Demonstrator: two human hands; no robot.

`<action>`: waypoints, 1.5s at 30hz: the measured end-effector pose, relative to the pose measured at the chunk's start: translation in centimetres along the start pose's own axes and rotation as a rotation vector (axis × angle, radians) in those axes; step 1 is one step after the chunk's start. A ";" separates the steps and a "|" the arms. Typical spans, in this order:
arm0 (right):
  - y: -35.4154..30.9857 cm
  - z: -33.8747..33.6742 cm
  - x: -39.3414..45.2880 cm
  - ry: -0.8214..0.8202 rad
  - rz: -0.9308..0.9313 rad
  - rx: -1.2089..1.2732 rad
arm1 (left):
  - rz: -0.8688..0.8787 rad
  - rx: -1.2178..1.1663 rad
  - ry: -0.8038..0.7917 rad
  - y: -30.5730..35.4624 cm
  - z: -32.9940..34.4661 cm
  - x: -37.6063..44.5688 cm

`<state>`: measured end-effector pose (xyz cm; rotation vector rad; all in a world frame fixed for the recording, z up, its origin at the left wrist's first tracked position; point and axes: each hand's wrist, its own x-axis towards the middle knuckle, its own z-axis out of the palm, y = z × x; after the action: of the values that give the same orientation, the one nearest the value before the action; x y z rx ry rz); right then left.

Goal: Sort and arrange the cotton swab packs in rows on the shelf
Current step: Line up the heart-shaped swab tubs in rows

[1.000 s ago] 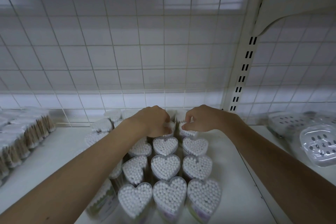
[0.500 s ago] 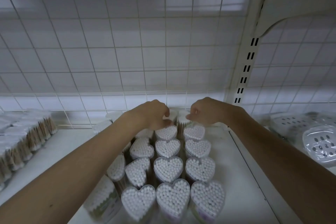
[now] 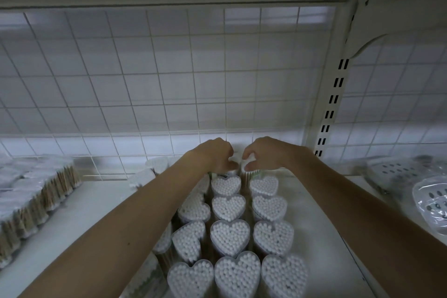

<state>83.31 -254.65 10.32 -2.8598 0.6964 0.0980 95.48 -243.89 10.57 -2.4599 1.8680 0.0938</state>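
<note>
Hands (image 3: 238, 156) pinch unlabelled rear heart-shaped swab packs (image 3: 250, 172)

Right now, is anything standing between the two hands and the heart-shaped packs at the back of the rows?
Nothing visible: the left hand and right hand already touch the rearmost heart-shaped cotton swab packs.

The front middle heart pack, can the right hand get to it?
Probably yes: the front middle heart pack sits nearest the person with nothing over it, while the right hand is busy at the back row.
</note>
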 end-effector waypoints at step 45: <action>1.9 -4.9 -4.8 0.221 0.088 0.248 | -0.001 -0.031 -0.133 -0.2 -0.5 -0.9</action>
<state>78.31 -255.14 15.34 -2.6247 0.8128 -0.2763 95.45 -242.99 11.09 -2.4082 1.8239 0.2810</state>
